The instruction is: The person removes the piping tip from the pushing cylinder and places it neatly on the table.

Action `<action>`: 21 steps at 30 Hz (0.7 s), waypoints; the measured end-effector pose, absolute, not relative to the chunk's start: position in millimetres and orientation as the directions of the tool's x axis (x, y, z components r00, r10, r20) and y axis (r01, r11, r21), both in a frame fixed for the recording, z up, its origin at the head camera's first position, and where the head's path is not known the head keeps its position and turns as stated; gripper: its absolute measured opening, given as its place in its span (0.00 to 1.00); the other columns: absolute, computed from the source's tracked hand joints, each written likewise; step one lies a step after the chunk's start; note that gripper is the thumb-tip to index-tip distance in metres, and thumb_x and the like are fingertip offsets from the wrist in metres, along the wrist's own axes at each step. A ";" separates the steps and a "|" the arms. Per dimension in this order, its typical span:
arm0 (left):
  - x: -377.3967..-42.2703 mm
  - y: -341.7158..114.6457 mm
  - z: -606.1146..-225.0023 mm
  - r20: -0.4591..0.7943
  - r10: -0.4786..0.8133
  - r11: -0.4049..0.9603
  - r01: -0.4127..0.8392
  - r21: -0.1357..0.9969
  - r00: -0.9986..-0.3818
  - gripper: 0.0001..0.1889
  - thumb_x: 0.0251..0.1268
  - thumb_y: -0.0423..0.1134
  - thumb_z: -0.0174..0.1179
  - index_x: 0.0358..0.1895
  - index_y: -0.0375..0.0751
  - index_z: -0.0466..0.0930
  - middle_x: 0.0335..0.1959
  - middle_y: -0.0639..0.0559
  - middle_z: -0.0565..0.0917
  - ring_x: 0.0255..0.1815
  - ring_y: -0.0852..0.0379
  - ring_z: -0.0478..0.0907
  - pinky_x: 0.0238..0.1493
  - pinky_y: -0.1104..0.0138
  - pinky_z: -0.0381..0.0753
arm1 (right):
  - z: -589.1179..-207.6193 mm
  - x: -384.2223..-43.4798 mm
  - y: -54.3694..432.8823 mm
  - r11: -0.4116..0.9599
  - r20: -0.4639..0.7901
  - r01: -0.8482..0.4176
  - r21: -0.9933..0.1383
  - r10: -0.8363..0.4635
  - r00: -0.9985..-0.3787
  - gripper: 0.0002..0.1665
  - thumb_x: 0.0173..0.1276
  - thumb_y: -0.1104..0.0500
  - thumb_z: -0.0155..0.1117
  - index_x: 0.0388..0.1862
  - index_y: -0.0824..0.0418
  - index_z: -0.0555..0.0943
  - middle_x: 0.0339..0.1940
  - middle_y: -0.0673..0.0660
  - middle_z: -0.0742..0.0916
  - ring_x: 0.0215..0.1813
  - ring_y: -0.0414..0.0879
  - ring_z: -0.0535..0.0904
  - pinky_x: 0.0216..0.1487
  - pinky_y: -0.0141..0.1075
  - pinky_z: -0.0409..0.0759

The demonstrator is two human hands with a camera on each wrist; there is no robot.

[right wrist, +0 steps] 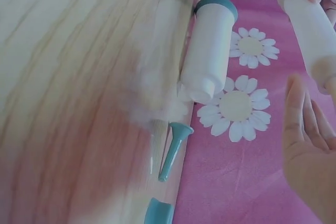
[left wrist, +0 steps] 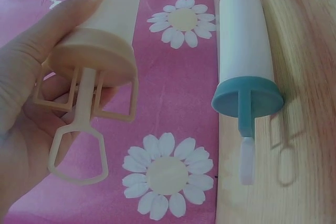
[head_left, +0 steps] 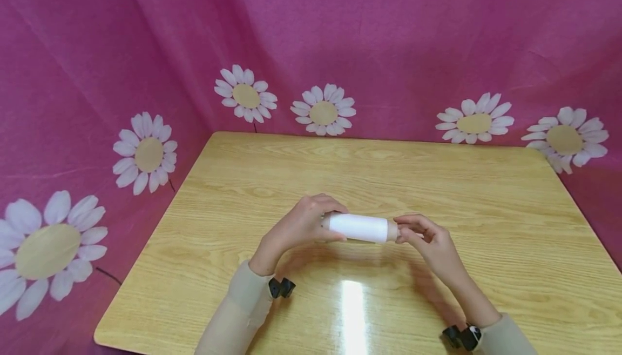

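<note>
An icing syringe (head_left: 362,227) with a white barrel is held nearly level above the table, between both hands. My left hand (head_left: 311,220) grips its left end, thumb along the barrel. In the left wrist view, the syringe's beige cap (left wrist: 97,53) has finger loops, and a pale plunger handle (left wrist: 79,153) sticks out. At the other end my right hand (head_left: 427,239) pinches the beige nozzle (head_left: 392,230) between thumb and fingers. Both wrist views also show a second syringe (left wrist: 245,40), white with a teal cap (left wrist: 247,95), near the table's edge.
The wood-grain table (head_left: 389,176) is bordered by a pink cloth (head_left: 389,31) with daisies. A teal funnel-shaped nozzle (right wrist: 176,148) and another teal piece (right wrist: 159,212) lie near the edge in the right wrist view. Light glares off the table (head_left: 353,312) at the front.
</note>
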State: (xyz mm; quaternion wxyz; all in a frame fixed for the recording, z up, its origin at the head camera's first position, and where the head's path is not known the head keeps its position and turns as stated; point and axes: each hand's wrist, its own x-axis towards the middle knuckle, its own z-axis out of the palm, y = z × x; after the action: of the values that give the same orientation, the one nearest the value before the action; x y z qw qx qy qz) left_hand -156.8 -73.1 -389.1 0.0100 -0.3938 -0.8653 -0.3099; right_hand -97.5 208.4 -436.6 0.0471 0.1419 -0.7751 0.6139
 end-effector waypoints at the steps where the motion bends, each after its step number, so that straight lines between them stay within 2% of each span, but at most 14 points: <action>1: -156.8 -73.1 -388.5 0.261 0.677 0.498 0.690 0.525 -0.688 0.24 0.45 0.45 0.78 0.48 0.43 0.85 0.47 0.51 0.87 0.46 0.57 0.82 0.49 0.63 0.83 | -435.8 -97.6 208.8 0.213 0.230 -0.263 -0.941 -0.166 -0.959 0.16 0.72 0.67 0.57 0.52 0.78 0.76 0.42 0.35 0.87 0.37 0.34 0.85 0.44 0.27 0.83; 6: -156.6 -72.8 -385.9 0.263 0.691 0.497 0.706 0.504 -0.674 0.24 0.45 0.45 0.78 0.48 0.42 0.85 0.47 0.51 0.87 0.47 0.56 0.83 0.49 0.63 0.84 | -434.6 -96.2 208.7 0.242 0.151 -0.191 -0.951 -0.174 -0.973 0.16 0.71 0.65 0.60 0.51 0.75 0.78 0.38 0.35 0.87 0.36 0.38 0.87 0.42 0.31 0.85; 10: -156.9 -72.7 -385.7 0.261 0.698 0.495 0.712 0.497 -0.667 0.24 0.46 0.45 0.77 0.48 0.42 0.85 0.47 0.50 0.87 0.48 0.56 0.83 0.49 0.63 0.84 | -435.1 -95.6 207.8 0.254 0.131 -0.172 -0.952 -0.171 -0.977 0.17 0.68 0.63 0.64 0.52 0.73 0.79 0.40 0.34 0.87 0.40 0.36 0.87 0.43 0.31 0.86; 15: -157.7 -72.5 -387.0 0.257 0.700 0.493 0.711 0.501 -0.667 0.24 0.46 0.46 0.77 0.48 0.42 0.85 0.47 0.50 0.87 0.47 0.56 0.83 0.49 0.64 0.84 | -436.4 -96.2 209.9 0.296 0.186 -0.233 -0.926 -0.179 -0.966 0.18 0.65 0.63 0.67 0.53 0.66 0.80 0.45 0.33 0.85 0.48 0.29 0.82 0.47 0.28 0.84; 21: -158.3 -72.2 -388.5 0.256 0.690 0.491 0.697 0.522 -0.677 0.24 0.45 0.45 0.78 0.48 0.42 0.85 0.47 0.50 0.87 0.47 0.56 0.83 0.48 0.64 0.84 | -436.9 -96.6 210.2 0.265 0.276 -0.323 -0.909 -0.200 -0.940 0.21 0.61 0.69 0.69 0.55 0.67 0.80 0.48 0.35 0.84 0.50 0.30 0.81 0.49 0.30 0.84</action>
State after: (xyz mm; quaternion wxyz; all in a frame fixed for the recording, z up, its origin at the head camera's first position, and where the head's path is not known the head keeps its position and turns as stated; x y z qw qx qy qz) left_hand -158.3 -72.2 -388.5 0.0061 -0.4016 -0.8635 -0.3051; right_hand -96.6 210.2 -436.9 0.0527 0.1645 -0.7936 0.5833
